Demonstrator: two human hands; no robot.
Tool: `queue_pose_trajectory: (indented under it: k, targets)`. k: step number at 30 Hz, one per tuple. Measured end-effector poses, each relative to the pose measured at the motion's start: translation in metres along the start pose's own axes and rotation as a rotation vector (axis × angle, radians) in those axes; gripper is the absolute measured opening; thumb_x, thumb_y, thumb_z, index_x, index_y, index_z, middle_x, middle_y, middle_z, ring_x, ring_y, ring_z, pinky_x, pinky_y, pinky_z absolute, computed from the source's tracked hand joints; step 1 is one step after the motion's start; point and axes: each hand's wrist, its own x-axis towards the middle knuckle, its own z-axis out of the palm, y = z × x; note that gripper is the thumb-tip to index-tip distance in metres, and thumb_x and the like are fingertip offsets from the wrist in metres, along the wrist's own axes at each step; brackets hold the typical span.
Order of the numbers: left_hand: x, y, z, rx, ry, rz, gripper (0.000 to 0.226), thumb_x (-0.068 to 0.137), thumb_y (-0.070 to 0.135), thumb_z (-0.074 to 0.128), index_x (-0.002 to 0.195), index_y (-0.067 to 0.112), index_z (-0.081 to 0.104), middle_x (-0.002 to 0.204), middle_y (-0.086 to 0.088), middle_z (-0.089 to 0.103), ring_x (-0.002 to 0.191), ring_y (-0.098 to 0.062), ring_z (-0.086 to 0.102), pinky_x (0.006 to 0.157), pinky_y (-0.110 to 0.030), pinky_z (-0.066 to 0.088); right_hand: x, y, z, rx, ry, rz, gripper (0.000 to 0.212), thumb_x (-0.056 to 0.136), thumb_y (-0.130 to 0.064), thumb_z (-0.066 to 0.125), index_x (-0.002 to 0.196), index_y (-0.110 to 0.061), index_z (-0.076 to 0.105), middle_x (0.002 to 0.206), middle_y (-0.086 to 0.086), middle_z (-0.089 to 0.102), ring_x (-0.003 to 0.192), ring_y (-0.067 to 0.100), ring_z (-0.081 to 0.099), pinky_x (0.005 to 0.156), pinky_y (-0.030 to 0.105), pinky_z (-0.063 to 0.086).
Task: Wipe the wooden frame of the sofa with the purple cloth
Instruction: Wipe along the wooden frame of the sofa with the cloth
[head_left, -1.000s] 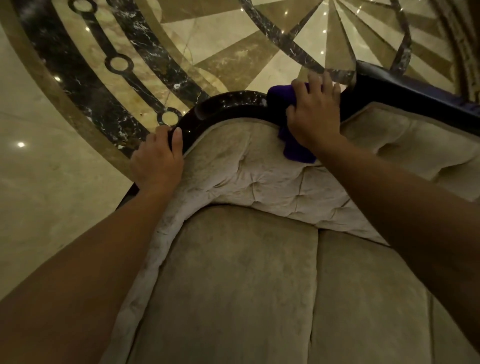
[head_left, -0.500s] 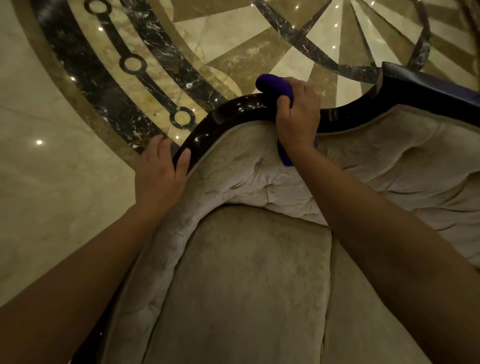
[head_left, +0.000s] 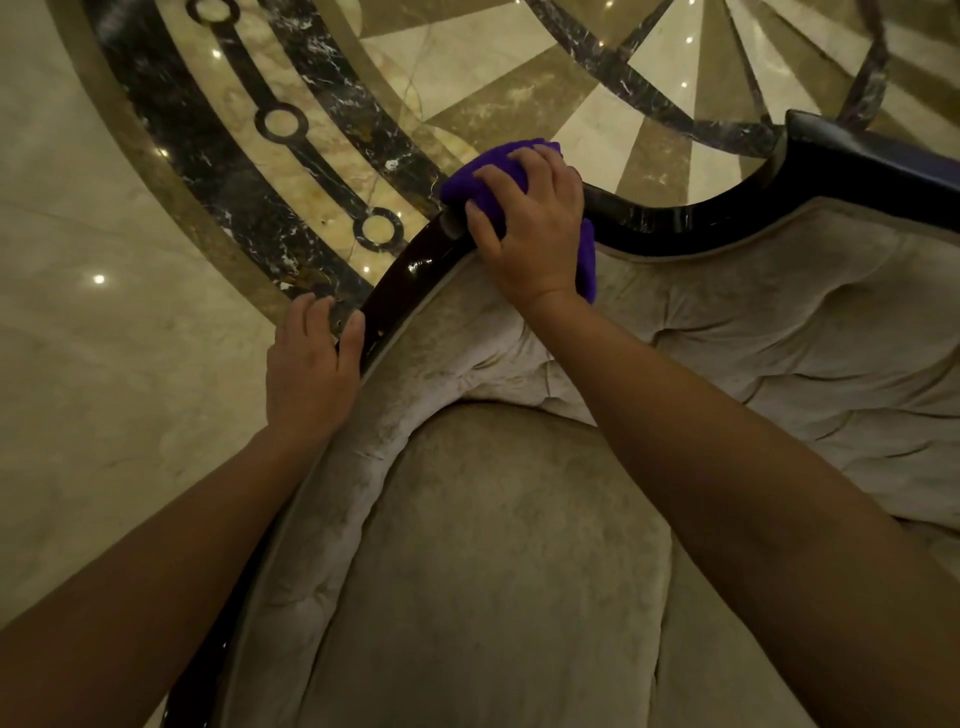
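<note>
The sofa's dark glossy wooden frame (head_left: 691, 226) curves along the top of its tufted beige backrest. My right hand (head_left: 530, 228) grips the bunched purple cloth (head_left: 491, 171) and presses it on the frame's rounded left corner; part of the cloth hangs below my palm on the right. Lower on the sloping left side of the frame, my left hand (head_left: 311, 371) holds the wooden edge, fingers over the outside and thumb on top.
The beige upholstered backrest (head_left: 779, 353) and seat cushion (head_left: 493, 571) fill the lower right. Polished marble floor (head_left: 104, 364) with a dark inlaid pattern lies beyond and to the left of the sofa.
My right hand has slid the cloth leftward along the frame toward the rounded corner. My left hand has stayed on the frame's left side.
</note>
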Motion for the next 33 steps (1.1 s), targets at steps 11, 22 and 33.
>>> queue_pose_trajectory:
  k: [11,22,33]
  targets:
    - [-0.016,-0.011,-0.025,-0.002,-0.019,0.005,0.076,0.101,0.059,0.018,0.142,0.009,0.056,0.152,-0.015,0.047,0.139,-0.032,0.043,0.112,-0.048,0.036,-0.012,-0.042,0.008,0.001,-0.007,-0.161,0.029,0.096,-0.033,0.068,0.116,-0.014,0.076,0.126,0.016,0.068,0.125,0.040,0.058,0.109,0.056,0.040]
    - [-0.067,-0.056,-0.040,0.040,0.002,-0.095,0.070,0.105,0.062,0.032,0.147,0.010,0.051,0.159,-0.015,0.041,0.144,-0.036,0.042,0.114,-0.056,0.037,-0.067,-0.114,0.033,-0.169,-0.323,-0.398,0.048,0.096,-0.024,0.067,0.142,-0.019,0.054,0.141,0.015,0.055,0.124,0.037,0.051,0.091,0.046,0.053]
    - [-0.096,-0.033,-0.087,-0.233,-0.017,-0.247,0.066,0.103,0.064,0.036,0.134,0.012,0.062,0.138,-0.016,0.058,0.124,-0.032,0.057,0.103,-0.045,0.045,-0.083,-0.115,-0.037,0.518,-0.665,0.190,0.035,0.082,-0.012,0.079,0.110,-0.022,0.062,0.097,-0.007,0.057,0.087,0.010,0.056,0.062,0.020,0.047]
